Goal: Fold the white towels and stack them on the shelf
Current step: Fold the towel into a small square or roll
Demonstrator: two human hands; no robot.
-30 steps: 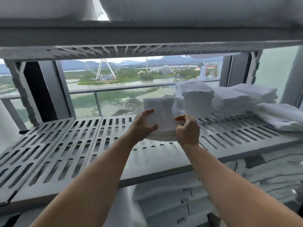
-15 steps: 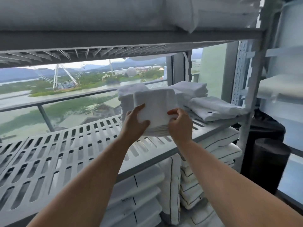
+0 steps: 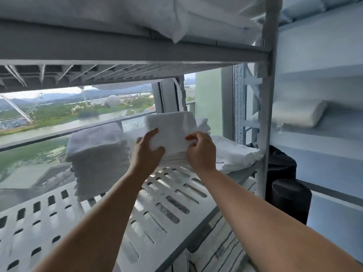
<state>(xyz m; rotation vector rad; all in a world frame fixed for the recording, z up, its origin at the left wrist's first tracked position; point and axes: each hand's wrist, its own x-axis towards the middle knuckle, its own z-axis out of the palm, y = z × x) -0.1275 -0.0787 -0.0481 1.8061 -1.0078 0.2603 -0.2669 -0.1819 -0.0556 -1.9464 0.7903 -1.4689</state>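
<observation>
A grey slotted shelf runs from near left to far right, under an upper shelf loaded with white bedding. On the slotted shelf a tall towel stack stands at the left. A low towel pile lies at the far right, against the grey upright post. More striped linen sits below the shelf, and two black cylinders stand right of the post. Behind it all is a window.

The folded towel bundle is in the gap between the stack and the pile, over the slots; whether its lower edge touches them cannot be told. The left hand grips its left side, thumb laid on the near face. The right hand pinches its right side with curled fingers.
</observation>
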